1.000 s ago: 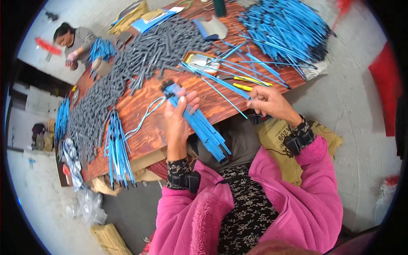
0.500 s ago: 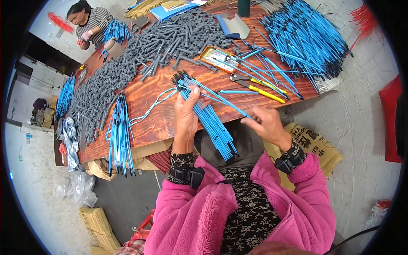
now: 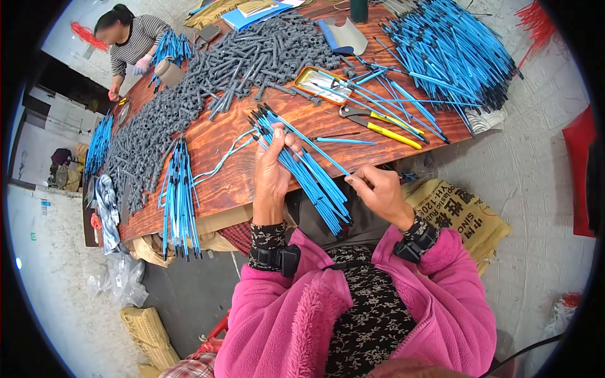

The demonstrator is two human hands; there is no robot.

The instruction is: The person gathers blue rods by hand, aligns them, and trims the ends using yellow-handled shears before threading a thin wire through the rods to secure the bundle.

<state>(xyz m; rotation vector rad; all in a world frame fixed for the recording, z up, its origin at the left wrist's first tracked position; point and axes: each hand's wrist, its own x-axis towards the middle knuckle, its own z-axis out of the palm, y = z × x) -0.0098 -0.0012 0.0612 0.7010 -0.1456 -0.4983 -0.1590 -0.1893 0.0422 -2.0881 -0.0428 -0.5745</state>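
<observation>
My left hand (image 3: 271, 170) is closed round a bundle of thin blue rods (image 3: 317, 192) with black tips, held slanting over the table's front edge. Between thumb and fingers, my right hand (image 3: 380, 192) pinches the near end of a single blue rod (image 3: 328, 155). That rod runs along the right side of the bundle, its far black tip close to the bundle's upper tips. Another blue rod (image 3: 346, 140) lies on the table just beyond. Pliers with yellow handles (image 3: 384, 129) rest to the right, beside an open shallow tin (image 3: 323, 85).
Grey plastic pieces (image 3: 252, 60) are heaped across the wooden table (image 3: 220, 183). A large stack of blue rods (image 3: 450, 57) covers the far right. A tied bundle (image 3: 179, 201) overhangs the front edge at left. At the far left a co-worker (image 3: 129, 44) stands by more rods.
My right hand has moved left with the single rod, bringing it alongside the bundle. The bundle is slightly more fanned in my left hand. The co-worker's arm has reached down to the table.
</observation>
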